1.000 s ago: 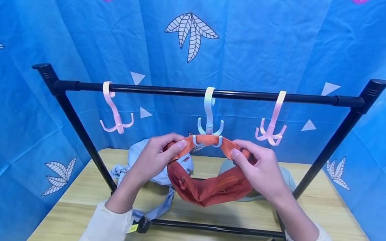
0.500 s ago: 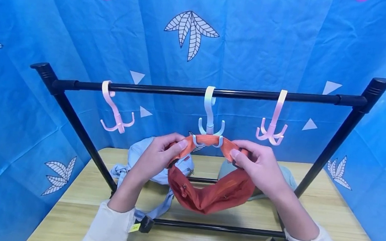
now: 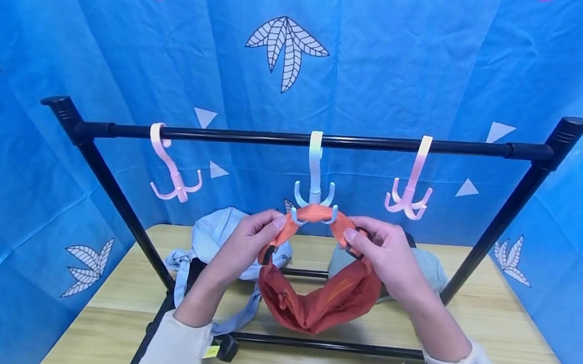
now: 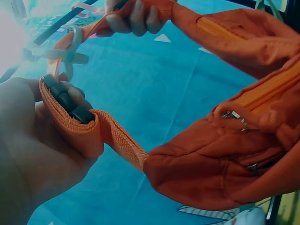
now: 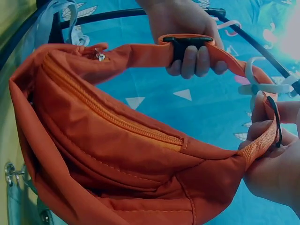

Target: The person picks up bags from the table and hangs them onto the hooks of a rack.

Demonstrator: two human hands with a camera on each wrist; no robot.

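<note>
The step in hand appears to be seating the orange strap (image 3: 316, 212) of the red bag (image 3: 305, 318) on the blue hook (image 3: 316, 172); the bag hangs above the bench (image 3: 112, 288). Left hand (image 3: 246, 239) and right hand (image 3: 387, 250) each pinch the strap with curled fingers. The next move calls for lowering it evenly behind the front prongs, which could snag it. A pale blue bag (image 3: 213, 233) lies near the bench's far edge.
</note>
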